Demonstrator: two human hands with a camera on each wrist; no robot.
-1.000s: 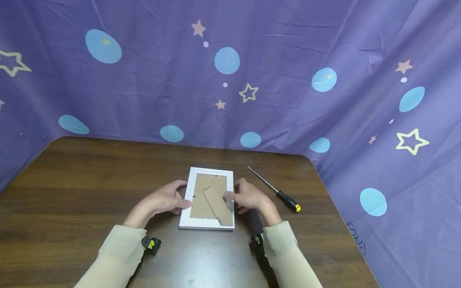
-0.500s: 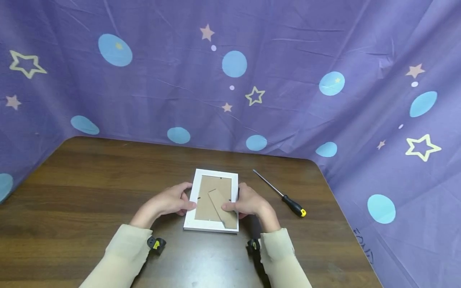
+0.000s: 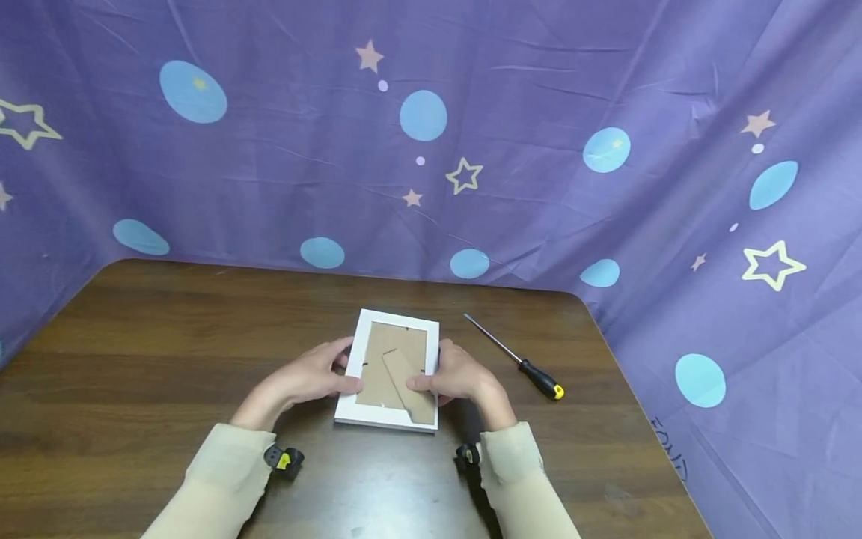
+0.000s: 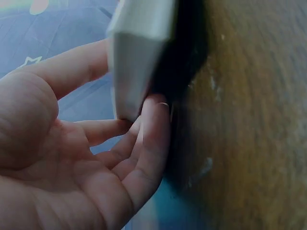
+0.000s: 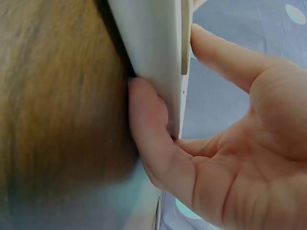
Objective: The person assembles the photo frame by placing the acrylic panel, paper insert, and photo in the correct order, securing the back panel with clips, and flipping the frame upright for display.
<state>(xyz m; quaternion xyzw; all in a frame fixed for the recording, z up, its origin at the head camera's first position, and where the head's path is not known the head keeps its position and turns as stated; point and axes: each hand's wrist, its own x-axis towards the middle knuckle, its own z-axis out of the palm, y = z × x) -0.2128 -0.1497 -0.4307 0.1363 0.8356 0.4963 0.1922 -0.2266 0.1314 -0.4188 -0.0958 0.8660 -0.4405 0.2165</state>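
Observation:
A white picture frame lies back side up between both hands, its brown backing board showing. Across the board slants a cardboard stand leg, its lower end over the frame's border. My left hand grips the left side, thumb on the white border; in the left wrist view its fingers curl under the edge. On the right side my right hand grips the frame, its thumb pressed on the stand leg. The right wrist view shows a finger under that edge, between frame and tabletop.
A screwdriver with a black and yellow handle lies on the brown wooden table, right of the frame. A purple curtain with stars and blue spots hangs behind and beside the table.
My right thumb has moved from the frame's right edge inward onto the stand leg. Fingers have slid further under the sides, and the frame has turned slightly clockwise. The screwdriver has not moved.

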